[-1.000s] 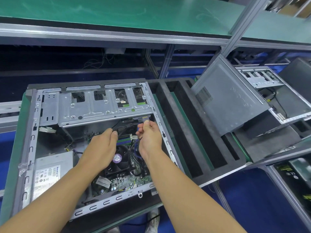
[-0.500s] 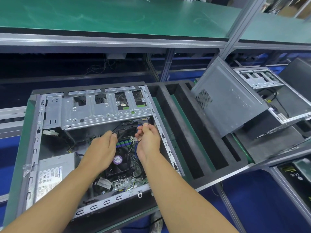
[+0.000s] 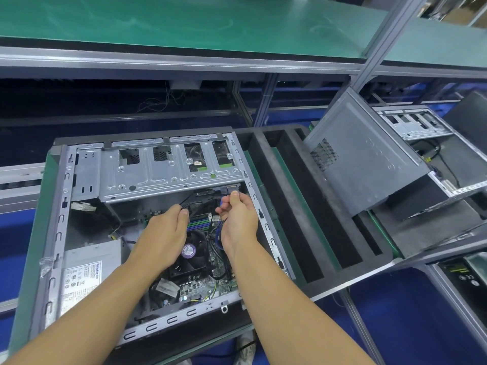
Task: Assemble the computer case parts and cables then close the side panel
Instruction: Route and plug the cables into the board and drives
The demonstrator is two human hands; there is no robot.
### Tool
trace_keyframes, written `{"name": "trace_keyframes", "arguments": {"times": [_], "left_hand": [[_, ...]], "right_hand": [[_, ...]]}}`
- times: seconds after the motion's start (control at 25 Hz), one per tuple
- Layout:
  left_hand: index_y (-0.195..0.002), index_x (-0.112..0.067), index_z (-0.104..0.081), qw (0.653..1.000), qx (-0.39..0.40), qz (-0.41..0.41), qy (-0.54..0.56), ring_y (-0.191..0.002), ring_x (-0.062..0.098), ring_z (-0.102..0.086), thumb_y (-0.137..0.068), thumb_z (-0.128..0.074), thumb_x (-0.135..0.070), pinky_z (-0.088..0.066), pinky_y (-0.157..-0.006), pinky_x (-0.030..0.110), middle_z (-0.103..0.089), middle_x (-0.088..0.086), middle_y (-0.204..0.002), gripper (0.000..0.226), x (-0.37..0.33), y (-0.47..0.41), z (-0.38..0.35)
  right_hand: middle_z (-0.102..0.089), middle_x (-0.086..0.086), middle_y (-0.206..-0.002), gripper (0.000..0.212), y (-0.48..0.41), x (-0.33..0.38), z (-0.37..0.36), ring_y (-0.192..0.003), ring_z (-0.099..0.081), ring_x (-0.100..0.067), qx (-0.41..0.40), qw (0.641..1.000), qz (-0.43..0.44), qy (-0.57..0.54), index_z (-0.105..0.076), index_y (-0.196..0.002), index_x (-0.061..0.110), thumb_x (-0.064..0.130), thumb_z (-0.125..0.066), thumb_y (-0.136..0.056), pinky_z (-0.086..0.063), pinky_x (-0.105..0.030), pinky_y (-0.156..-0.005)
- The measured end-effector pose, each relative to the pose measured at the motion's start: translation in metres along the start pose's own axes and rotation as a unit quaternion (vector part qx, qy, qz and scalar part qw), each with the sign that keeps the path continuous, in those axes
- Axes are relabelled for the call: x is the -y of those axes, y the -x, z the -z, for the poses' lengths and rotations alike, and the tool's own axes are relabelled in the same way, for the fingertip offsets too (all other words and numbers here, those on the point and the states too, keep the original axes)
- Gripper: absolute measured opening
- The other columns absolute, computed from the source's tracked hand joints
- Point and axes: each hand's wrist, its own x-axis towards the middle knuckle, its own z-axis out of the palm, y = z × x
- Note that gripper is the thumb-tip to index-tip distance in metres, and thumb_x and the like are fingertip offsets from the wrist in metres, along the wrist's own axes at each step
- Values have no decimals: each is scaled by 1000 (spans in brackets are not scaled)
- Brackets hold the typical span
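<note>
An open computer case (image 3: 59, 219) lies on its side in front of me, its motherboard (image 3: 200, 277) and power supply (image 3: 87, 275) showing. A silver drive cage (image 3: 163, 177) spans the far end. My right hand (image 3: 238, 219) pinches a blue cable connector (image 3: 233, 192) just below the cage's right end. My left hand (image 3: 163, 233) pinches a black cable (image 3: 188, 204) over the memory slots. The grey side panel (image 3: 366, 159) leans tilted to the right of the case.
Black foam trays (image 3: 303, 206) with long slots lie right of the case. A second open case (image 3: 413, 125) sits behind the panel. A green-topped shelf (image 3: 184, 25) on a metal frame runs overhead. A white loose connector (image 3: 80, 206) hangs at the case's left.
Both hands have moved slightly toward the drive cage. The right hand has brought the blue connector closer to the cage's right end. The view shifted a little.
</note>
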Motion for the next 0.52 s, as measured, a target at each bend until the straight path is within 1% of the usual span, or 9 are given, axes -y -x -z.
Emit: {"name": "trace_keyframes", "arguments": {"times": [0.32, 0.52], "left_hand": [[-81, -15, -50, 1000, 2, -3, 1, -69, 21, -57, -103, -27, -36, -48, -72, 47, -62, 5, -70, 39, 2, -2, -1], [-82, -15, -51, 1000, 3, -1, 2, -69, 21, -57, -103, -26, -37, -48, -72, 47, -63, 5, -70, 39, 3, -3, -1]], "right_hand": [[-59, 4, -59, 18, 0, 0, 1, -45, -53, -6, -3, 1000, -7, 0, -61, -91, 11, 9, -50, -105, -50, -24, -56], [-58, 1, -62, 18, -1, 1, 0, -44, -52, -5, 0, 1000, -10, 1, -62, -91, 10, 8, -50, -105, -50, -23, -54]]}}
